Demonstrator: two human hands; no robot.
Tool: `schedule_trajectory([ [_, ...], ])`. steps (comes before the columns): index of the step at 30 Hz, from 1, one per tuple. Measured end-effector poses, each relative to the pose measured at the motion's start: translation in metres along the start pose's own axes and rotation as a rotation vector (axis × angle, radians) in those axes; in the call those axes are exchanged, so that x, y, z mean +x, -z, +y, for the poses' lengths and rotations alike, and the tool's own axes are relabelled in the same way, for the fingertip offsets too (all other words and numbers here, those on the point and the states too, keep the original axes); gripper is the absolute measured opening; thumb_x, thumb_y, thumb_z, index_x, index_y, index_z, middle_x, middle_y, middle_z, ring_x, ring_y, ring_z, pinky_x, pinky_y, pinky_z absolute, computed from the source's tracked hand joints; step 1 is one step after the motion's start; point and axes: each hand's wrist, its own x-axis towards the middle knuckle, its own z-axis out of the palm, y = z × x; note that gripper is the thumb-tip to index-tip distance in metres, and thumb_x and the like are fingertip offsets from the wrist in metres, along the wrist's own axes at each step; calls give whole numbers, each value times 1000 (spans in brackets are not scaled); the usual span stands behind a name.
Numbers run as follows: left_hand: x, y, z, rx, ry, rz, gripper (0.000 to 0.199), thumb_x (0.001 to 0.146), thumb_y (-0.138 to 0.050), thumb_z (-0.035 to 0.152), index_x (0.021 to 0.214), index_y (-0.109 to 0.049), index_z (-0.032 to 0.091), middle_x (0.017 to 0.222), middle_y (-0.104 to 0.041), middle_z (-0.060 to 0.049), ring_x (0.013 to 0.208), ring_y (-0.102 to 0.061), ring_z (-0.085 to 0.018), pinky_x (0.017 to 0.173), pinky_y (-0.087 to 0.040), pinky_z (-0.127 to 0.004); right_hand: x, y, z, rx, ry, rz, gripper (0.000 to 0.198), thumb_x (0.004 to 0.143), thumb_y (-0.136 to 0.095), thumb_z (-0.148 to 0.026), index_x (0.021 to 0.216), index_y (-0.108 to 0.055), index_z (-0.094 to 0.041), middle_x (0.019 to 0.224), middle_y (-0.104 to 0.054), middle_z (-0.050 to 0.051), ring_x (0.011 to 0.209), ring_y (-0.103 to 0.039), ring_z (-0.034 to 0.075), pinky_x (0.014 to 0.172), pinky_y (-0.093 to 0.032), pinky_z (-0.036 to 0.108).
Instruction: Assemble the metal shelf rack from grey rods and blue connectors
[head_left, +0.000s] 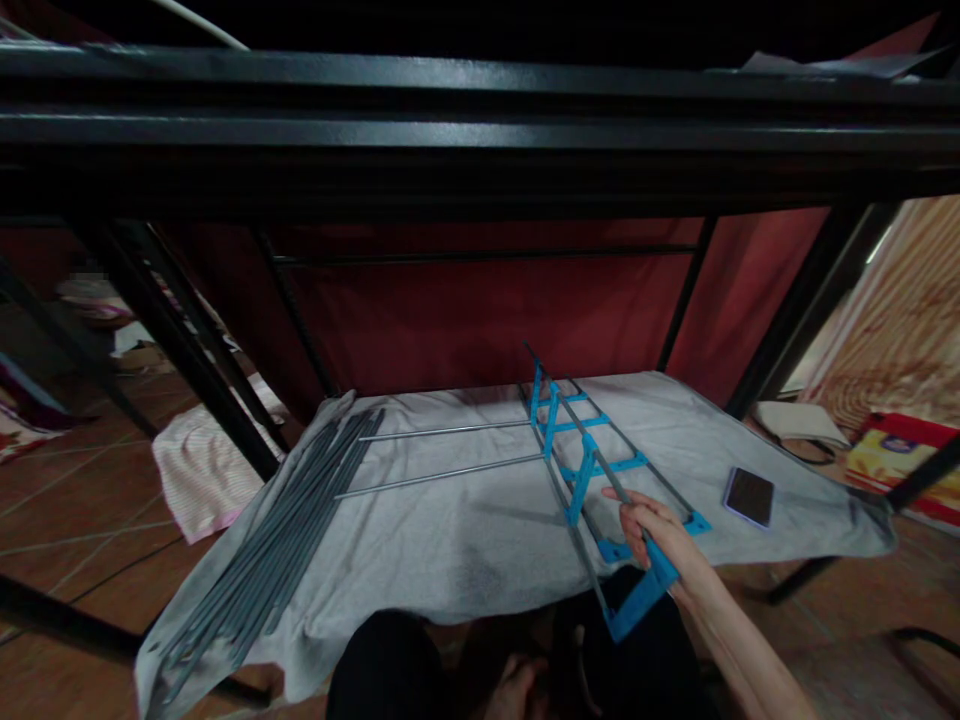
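Note:
My right hand (654,530) is closed around a grey tube of a rack frame (592,440) made of grey tubes and blue plastic connectors. The hand is near the frame's close end, beside a blue corner connector (645,600). That end is tilted up over my right knee, while the far part reaches across the grey cloth (457,540). Two thin tubes (442,477) extend left from the frame's side toward a pile of loose grey tubes (285,540). Low between my knees is a dim patch of skin (517,688), perhaps my left hand; its fingers cannot be made out.
A phone (749,497) lies on the cloth to the right. Black metal bars (480,130) cross overhead, with slanted legs (180,350) at both sides. Red fabric (487,320) hangs behind. A red and yellow package (900,465) and a striped cloth (206,465) are beside the covered surface.

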Motion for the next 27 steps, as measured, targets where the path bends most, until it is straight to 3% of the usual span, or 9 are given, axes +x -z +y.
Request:
schedule_trajectory([
  [6, -1, 19, 4, -82, -116, 69, 43, 78, -44, 9, 114, -66, 16, 114, -65, -12, 108, -62, -20, 96, -47, -30, 15, -1, -2, 27, -29, 0, 42, 68, -69, -34, 105, -64, -13, 50, -43, -9, 32, -33, 5, 29, -25, 19],
  [13, -6, 30, 5, -115, -57, 133, 39, 79, -46, 13, 110, -69, 17, 111, -68, -10, 106, -63, -20, 97, -48, -31, 9, 0, 3, 21, -47, 36, 51, 71, -69, -40, 113, -63, -12, 51, -47, -7, 35, -39, 7, 32, -28, 21],
  [18, -6, 34, -10, -102, -76, 183, 35, 79, -50, 18, 106, -71, 19, 107, -70, -11, 102, -66, -20, 92, -52, -30, 2, 1, 0, 25, -60, 21, 45, 77, -64, -45, 110, -65, -13, 57, -55, -2, 46, -50, 11, 42, -39, 23],
  [22, -2, 47, -36, -161, -160, 314, 28, 80, -58, 33, 100, -74, 21, 99, -73, -12, 90, -70, -22, 82, -57, -30, 16, 32, 21, 13, -81, 106, 43, 78, -60, -50, 108, -65, -19, 67, -62, -1, 58, -57, 15, 52, -45, 25],
  [25, 3, 66, -50, -208, -195, 392, 36, 80, -60, 49, 97, -75, 21, 97, -74, -12, 89, -71, -22, 81, -58, -30, 43, 75, 56, -245, -19, 192, 42, 73, -59, -46, 105, -64, -19, 77, -66, 2, 71, -62, 19, 62, -49, 29],
  [27, 7, 78, -48, -226, -178, 419, 40, 77, -60, 55, 92, -75, 21, 95, -75, -11, 89, -71, -23, 82, -58, -29, 63, 107, 84, -502, 59, 347, 37, 70, -56, -43, 95, -65, -17, 85, -67, 6, 80, -63, 23, 69, -51, 34],
])
